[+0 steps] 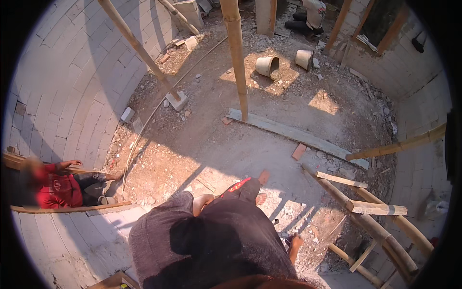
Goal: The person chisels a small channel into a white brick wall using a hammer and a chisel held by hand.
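Observation:
My right hand (296,240) is low on the right, beside my dark-clothed leg (245,226). Its fingers look curled. A small dark piece shows at the hand, and a black-tipped object (275,222) pokes out next to my leg; I cannot tell whether they are one thing. My left hand is out of the picture. Below me, a bare foot (260,199) shows past the cloth, with a reddish brick (263,177) just beyond it.
A bamboo ladder (375,231) leans at the right. Bamboo poles (236,62) stand around a long plank (298,135). Two buckets (267,67) lie on the rubble floor. A person in red (57,190) sits in a wall opening at left; another person (313,17) is far off.

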`<state>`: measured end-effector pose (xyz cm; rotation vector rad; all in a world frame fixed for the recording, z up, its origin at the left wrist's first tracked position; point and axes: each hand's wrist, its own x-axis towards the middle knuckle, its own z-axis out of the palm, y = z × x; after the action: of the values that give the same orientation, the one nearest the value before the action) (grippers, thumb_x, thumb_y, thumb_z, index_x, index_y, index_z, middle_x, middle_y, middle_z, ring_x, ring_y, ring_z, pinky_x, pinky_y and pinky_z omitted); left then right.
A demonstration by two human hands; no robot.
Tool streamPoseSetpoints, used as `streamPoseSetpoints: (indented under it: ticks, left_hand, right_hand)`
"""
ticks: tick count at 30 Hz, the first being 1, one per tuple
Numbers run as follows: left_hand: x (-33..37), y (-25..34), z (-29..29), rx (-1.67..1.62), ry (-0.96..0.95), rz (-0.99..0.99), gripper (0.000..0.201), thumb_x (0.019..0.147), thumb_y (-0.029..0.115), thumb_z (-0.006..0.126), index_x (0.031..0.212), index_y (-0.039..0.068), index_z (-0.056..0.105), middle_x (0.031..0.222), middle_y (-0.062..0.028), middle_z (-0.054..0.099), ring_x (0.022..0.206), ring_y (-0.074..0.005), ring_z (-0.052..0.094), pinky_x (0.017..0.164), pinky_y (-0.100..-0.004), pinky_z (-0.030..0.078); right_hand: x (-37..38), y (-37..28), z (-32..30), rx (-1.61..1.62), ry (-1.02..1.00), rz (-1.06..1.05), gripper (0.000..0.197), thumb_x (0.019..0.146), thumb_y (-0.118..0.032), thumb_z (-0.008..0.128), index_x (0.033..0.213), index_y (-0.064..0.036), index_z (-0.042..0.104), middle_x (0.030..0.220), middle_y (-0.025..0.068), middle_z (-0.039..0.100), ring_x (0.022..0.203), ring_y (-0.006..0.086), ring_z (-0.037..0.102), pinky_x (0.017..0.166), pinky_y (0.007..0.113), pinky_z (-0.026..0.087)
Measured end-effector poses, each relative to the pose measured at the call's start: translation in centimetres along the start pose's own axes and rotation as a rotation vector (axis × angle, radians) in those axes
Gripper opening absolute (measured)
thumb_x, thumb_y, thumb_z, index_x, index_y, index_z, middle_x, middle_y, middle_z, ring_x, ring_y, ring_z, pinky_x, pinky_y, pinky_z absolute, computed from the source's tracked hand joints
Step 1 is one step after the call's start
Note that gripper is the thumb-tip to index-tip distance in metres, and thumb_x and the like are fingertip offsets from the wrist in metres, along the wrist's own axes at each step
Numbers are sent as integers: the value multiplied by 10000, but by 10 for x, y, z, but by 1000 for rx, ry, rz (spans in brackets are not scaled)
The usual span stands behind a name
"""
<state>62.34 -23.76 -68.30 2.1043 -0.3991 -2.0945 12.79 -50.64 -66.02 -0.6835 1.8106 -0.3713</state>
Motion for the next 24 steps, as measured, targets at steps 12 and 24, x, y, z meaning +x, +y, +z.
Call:
streamPoseSetpoints:
  ticks: [12,24]
  left_hand:
    - [-4,3,18,-363,141,-31,212,775,281,729,917,134,673,787,-77,629,642,-217,596,575,-396,479]
    - [-6,20,-73,-471,168,-114,129,779,232,713,842,153,633,659,-49,564,521,-185,528,473,-373,435]
  right_hand:
    - [46,-227,155,-490,-433,-318,491,936,-108,615,1408,-37,496,1130,192,657,767,297,713,560,392,573]
    - [42,-165,250,-711,-408,-766,585,933,-308,673,1410,-1,527,1241,209,676,1139,283,646,1017,342,464]
